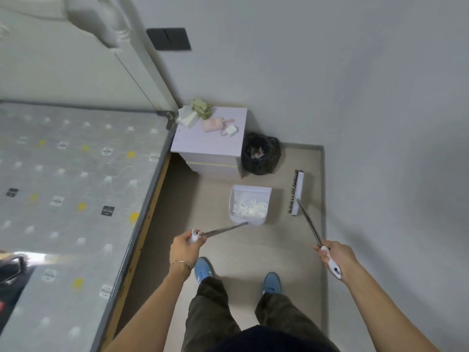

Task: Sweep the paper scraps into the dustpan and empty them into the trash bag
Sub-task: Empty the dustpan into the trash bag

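Note:
A white dustpan (261,193) sits over the beige floor in front of me, with a heap of white paper scraps (250,209) inside it. Its long metal handle runs back to my left hand (184,247), which grips the white end. My right hand (336,255) holds the white grip of a broom; the broom head (297,193) is off to the right of the dustpan, bristles facing left. A black trash bag (261,154) stands open just beyond the dustpan, against the wall, with some scraps inside.
A pale nightstand (208,138) with a pink pouch, tissues and a charger stands left of the bag. A bed with a grey patterned mattress (76,186) fills the left side. Walls close in behind and on the right. My blue shoes stand on the floor below.

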{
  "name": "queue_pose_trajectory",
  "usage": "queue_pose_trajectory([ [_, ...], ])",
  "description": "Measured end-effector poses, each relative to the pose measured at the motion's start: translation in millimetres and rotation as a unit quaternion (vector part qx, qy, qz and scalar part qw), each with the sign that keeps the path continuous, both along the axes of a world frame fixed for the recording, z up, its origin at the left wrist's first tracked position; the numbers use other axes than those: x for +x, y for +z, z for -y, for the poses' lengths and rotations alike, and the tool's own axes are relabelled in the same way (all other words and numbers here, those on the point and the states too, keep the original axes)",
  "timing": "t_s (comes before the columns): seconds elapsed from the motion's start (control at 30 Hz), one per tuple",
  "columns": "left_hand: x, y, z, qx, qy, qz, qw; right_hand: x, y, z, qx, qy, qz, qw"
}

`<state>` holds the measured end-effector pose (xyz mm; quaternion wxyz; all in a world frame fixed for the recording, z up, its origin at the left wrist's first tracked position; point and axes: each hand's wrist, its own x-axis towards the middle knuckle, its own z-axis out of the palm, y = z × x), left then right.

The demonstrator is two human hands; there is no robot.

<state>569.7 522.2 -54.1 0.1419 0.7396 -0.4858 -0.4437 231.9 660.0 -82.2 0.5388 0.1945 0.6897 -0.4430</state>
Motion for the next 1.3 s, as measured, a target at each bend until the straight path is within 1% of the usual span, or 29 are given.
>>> queue_pose_trajectory([
  [0.1, -19, 22, 10, -0.037, 0.025, -0.046, 0.998, -16, 7, 11, -0.009, -0.006, -0.008, 1.0],
  [0.27, -55, 45, 39, -0.061, 0.061, -0.09, 0.992, -34, 26, 41, -0.023, -0.005, -0.017, 1.0],
  [0.5, -103, 49, 106, -0.053, 0.078, -0.142, 0.985, -57, 51, 93, -0.04, -0.006, -0.018, 0.999],
  [0.6, -120, 41, 140, -0.032, 0.134, -0.171, 0.976, -70, 60, 117, -0.038, -0.015, -0.027, 0.999],
  [0.7, -130, 28, 174, -0.006, 0.205, -0.209, 0.956, -79, 69, 142, -0.03, -0.011, -0.031, 0.999],
  [0.8, -141, 20, 201, 0.029, 0.249, -0.238, 0.938, -84, 80, 167, -0.011, -0.012, -0.045, 0.999],
  [0.93, -152, 15, 234, 0.062, 0.28, -0.274, 0.918, -84, 88, 202, -0.013, -0.036, -0.063, 0.997],
  [1.1, -152, 5, 258, 0.1, 0.324, -0.287, 0.896, -79, 86, 232, -0.003, -0.051, -0.062, 0.997],
  [1.2, -149, -5, 268, 0.119, 0.346, -0.301, 0.88, -79, 88, 242, 0.002, -0.043, -0.061, 0.997],
  [1.3, -147, -8, 266, 0.136, 0.344, -0.304, 0.878, -80, 89, 246, 0.005, -0.023, -0.06, 0.998],
])
